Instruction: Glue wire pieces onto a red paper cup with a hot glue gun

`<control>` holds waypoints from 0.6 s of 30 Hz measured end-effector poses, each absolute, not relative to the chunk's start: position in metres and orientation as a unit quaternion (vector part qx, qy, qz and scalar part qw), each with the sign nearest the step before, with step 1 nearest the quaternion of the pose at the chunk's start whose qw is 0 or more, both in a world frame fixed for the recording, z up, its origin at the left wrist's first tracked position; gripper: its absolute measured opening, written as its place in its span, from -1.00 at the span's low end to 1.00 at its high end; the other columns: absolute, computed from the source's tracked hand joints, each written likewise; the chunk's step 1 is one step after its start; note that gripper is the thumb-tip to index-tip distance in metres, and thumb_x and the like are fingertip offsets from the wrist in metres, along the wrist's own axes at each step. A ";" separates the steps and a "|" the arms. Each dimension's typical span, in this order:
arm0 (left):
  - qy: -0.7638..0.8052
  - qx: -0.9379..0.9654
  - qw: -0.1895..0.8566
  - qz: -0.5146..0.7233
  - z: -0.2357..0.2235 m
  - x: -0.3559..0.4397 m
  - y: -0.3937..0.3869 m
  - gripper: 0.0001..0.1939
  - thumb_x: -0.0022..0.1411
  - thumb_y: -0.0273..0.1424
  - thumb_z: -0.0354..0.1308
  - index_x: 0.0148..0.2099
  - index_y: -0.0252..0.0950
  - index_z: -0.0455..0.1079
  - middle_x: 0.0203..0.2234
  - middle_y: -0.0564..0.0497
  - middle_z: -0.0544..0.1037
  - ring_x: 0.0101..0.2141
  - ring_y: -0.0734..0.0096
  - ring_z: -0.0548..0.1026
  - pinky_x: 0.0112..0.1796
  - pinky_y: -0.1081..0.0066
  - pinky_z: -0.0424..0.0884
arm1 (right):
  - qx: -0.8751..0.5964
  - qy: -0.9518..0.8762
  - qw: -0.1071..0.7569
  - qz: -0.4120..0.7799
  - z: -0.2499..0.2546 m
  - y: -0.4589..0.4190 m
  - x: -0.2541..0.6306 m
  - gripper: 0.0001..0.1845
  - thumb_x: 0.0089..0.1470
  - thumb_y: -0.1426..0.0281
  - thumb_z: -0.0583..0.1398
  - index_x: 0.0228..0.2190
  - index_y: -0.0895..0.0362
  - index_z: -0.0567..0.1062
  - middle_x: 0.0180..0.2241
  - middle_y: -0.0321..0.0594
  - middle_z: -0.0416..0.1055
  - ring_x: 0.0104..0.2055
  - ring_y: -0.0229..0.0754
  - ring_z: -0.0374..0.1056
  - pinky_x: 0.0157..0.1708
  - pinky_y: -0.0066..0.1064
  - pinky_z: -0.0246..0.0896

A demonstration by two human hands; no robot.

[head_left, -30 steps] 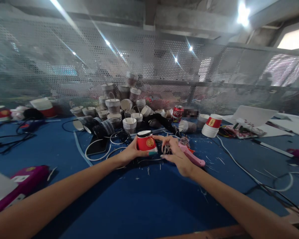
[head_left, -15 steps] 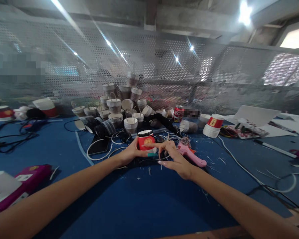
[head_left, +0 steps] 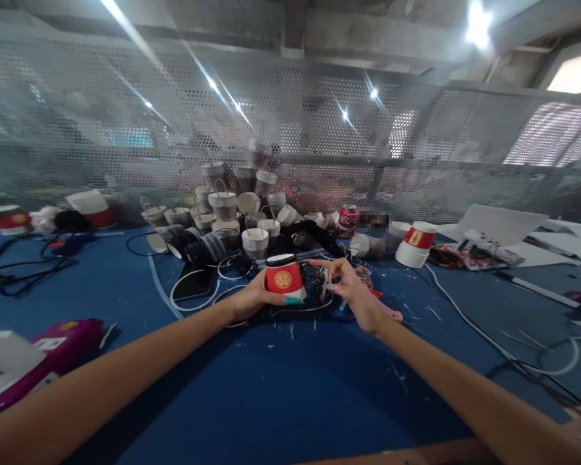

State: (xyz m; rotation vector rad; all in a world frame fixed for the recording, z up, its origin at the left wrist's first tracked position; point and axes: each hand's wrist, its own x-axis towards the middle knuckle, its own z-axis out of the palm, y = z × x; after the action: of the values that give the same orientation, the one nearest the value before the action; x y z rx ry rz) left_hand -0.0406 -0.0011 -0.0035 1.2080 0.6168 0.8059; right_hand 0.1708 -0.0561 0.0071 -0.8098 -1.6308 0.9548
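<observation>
My left hand (head_left: 252, 298) is wrapped round the side of a red paper cup (head_left: 290, 279). A gold round emblem faces me, the rim is black and the lower part is white. The cup tilts slightly. To its right is my right hand (head_left: 351, 292), its index finger stretched towards the cup's upper edge and the other fingers curved apart. I see nothing held in it, and whether the fingertip touches the cup is hard to tell. A pink glue gun (head_left: 391, 314) lies partly hidden behind this hand.
Many small grey-white buckets (head_left: 255, 243) are piled at the back. A red drink can (head_left: 347, 221) and stacked paper cups (head_left: 415, 245) stand to the right. A purple tissue pack (head_left: 61, 349) lies at left. White cable (head_left: 469, 323), a dark phone (head_left: 193, 282) and scraps lie on the blue table (head_left: 271, 400).
My right hand has drawn back to the right, off the cup's front, uncovering the emblem. The cup in my left hand has tilted a little, and the glue gun is more covered.
</observation>
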 end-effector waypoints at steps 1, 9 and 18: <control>0.283 0.535 0.706 0.368 -0.003 -0.040 -0.001 -0.31 -0.36 -0.59 0.36 -0.07 -0.35 0.28 -0.30 -0.04 0.56 -0.26 0.29 0.50 -0.10 0.25 0.32 | -0.342 -0.669 0.533 0.390 0.005 -0.054 0.172 -0.87 -0.07 0.38 0.03 -0.40 0.05 0.14 -0.07 -0.17 0.29 -0.11 -0.14 0.17 -0.13 -0.22 0.09; 0.289 0.526 0.704 0.380 -0.002 -0.039 -0.001 -0.31 -0.37 -0.61 0.35 -0.08 -0.33 0.28 -0.28 -0.03 0.54 -0.25 0.32 0.49 -0.14 0.32 0.34 | -0.323 -0.747 0.488 0.315 0.008 -0.068 0.169 -0.79 -0.06 0.40 0.11 -0.30 0.04 0.21 -0.06 -0.21 0.24 -0.08 -0.13 0.10 -0.03 -0.19 -0.02; 0.248 0.553 0.702 0.374 -0.005 -0.040 0.000 -0.46 -0.25 -0.62 0.30 -0.13 -0.31 0.33 -0.24 -0.01 0.53 -0.20 0.30 0.48 -0.08 0.27 0.30 | -0.351 -0.811 0.337 0.325 0.017 -0.076 0.159 -0.81 0.00 0.34 0.11 -0.30 0.05 0.20 0.04 -0.21 0.23 0.00 -0.09 0.00 0.06 -0.09 -0.17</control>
State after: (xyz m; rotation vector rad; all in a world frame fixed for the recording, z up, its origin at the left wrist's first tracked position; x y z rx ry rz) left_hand -0.0403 0.0003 -0.0054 1.2301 0.5511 0.8324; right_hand 0.1593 -0.0758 0.0170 -0.9152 -2.1152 0.8461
